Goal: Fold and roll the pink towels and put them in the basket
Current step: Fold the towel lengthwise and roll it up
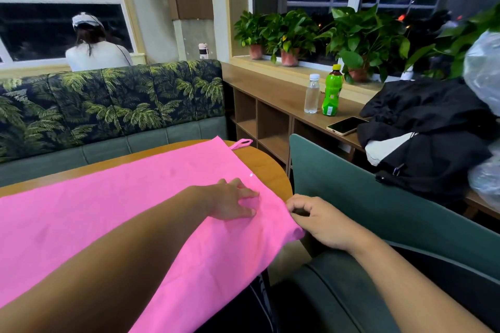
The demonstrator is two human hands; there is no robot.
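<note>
Pressing flat with the left hand (232, 203), fingers spread, on the pink towel (108, 197) at mid-frame. Pinching its right edge with the right hand (319, 222), fingers curled, just beside. Spread over the wooden table (265, 167), lower left to centre, hanging loop (240, 143) at the far corner. Anchor with the palm, draw the edge taut, and match corners before folding. No basket in view.

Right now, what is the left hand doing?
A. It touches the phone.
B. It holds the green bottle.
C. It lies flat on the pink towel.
C: the left hand lies with straight, spread fingers on the pink towel spread over the table, while the green bottle and the phone sit apart on the shelf, with no hand on them.
</note>
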